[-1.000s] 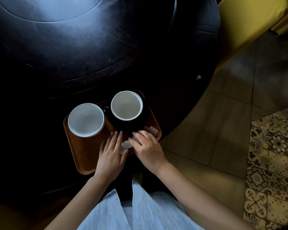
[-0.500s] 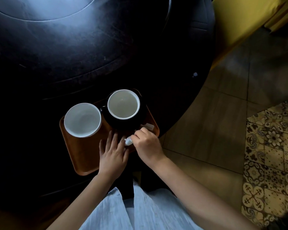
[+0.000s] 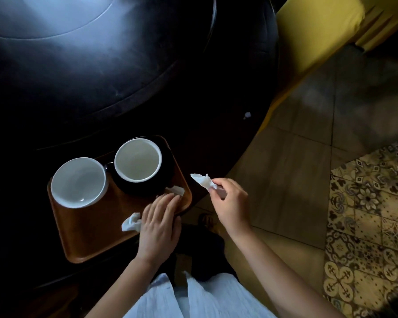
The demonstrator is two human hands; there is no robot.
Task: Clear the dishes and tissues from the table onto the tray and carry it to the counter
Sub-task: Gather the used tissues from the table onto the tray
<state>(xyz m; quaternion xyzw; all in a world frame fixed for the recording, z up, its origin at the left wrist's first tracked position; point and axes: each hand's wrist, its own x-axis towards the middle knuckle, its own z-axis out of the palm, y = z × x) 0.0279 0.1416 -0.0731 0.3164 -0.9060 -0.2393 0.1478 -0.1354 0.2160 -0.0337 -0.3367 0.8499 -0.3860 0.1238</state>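
One hand point(image 3: 228, 198) pinches tissue point(image 3: 202, 180) beyond tray point(image 3: 97, 237) edge.

Non-task surroundings, seen from above. Upper right: a yellow upholstered seat point(image 3: 317, 31), its cushion edge running diagonally toward the lower left; its lower parts lie in shadow and cannot be made out. Right of centre: plain tan floor tiles point(image 3: 292, 171) with dark grout lines, dimly lit, darker toward the top; a grey shaded patch crosses them near the seat. Lower right: patterned floor tiles point(image 3: 368, 226) bearing floral and cross-shaped motifs in cream, ochre and dark grey, laid in a grid that meets the plain tiles along a straight diagonal border. Bottom centre: pale blue-white clothing point(image 3: 205, 297), gathered in soft vertical folds.
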